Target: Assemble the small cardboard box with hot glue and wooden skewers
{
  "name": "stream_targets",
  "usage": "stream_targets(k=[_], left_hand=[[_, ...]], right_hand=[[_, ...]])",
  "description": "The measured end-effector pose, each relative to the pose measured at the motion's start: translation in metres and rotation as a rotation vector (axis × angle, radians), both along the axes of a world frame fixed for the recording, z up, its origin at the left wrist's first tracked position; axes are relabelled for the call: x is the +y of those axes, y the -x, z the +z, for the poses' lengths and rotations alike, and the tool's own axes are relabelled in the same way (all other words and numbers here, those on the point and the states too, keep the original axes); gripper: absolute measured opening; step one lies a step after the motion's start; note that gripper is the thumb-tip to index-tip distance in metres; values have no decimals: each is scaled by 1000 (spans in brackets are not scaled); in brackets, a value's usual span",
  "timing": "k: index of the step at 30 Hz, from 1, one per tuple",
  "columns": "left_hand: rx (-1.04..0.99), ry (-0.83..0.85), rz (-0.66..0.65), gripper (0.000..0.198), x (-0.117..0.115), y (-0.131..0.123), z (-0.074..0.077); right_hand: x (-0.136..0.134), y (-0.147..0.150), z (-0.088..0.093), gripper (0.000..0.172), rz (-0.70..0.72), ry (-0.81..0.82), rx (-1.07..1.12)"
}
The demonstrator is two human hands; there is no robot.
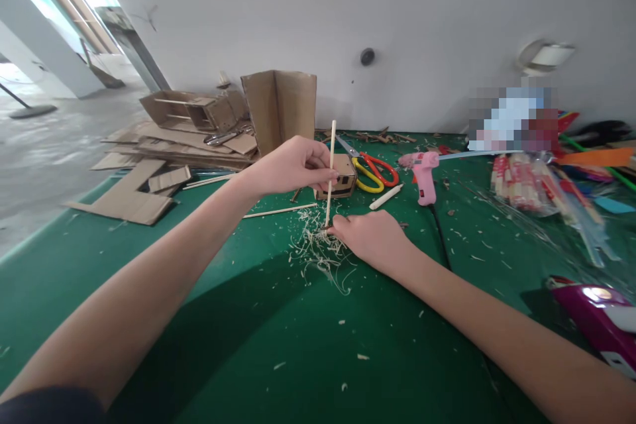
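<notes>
A thin pale wooden stick (333, 139) stands nearly upright, pinched between the thumb and fingers of my left hand (298, 167). My right hand (372, 236) is closed low over the table at the stick's bottom end. A small brownish bit shows at its fingertips, mostly covered, and I cannot make out what it is. Curly wood shavings (325, 258) lie in a loose heap below the stick. Just behind the stick sits a small cardboard box (344, 175) with dark markings. Scissors (380, 171) with red and yellow handles rest beside it, near a short white stick (386, 197).
A pink glue gun (424, 179) with a dark cord stands right of the scissors. Cardboard pieces (132, 195) and a folded cardboard panel (293, 106) occupy the left back. Packaged sticks (521, 182) and a magenta device (591, 311) lie on the right of the green table (278, 358).
</notes>
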State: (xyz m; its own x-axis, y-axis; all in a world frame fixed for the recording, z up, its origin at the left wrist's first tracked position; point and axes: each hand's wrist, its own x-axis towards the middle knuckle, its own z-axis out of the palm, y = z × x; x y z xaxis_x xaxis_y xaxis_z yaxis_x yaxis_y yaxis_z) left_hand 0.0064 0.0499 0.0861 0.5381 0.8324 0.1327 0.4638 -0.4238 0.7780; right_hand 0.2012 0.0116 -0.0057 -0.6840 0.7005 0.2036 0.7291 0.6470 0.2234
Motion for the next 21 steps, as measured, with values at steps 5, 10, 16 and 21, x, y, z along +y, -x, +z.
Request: stream_targets(k=[5,10,16,21], left_hand=[[7,-2,-28,21,-5,0,2],[10,-9,-36,18,-3,0,2],[-27,26,-18,17,0,4,-2],[-37,45,-12,16,-3,2,0]], right_hand=[[-2,-2,-5,45,-67,-98,70],[0,-2,-6,44,-100,-118,81],[1,0,0,38,-11,42,-30],[-2,-1,-3,43,-22,-29,39]])
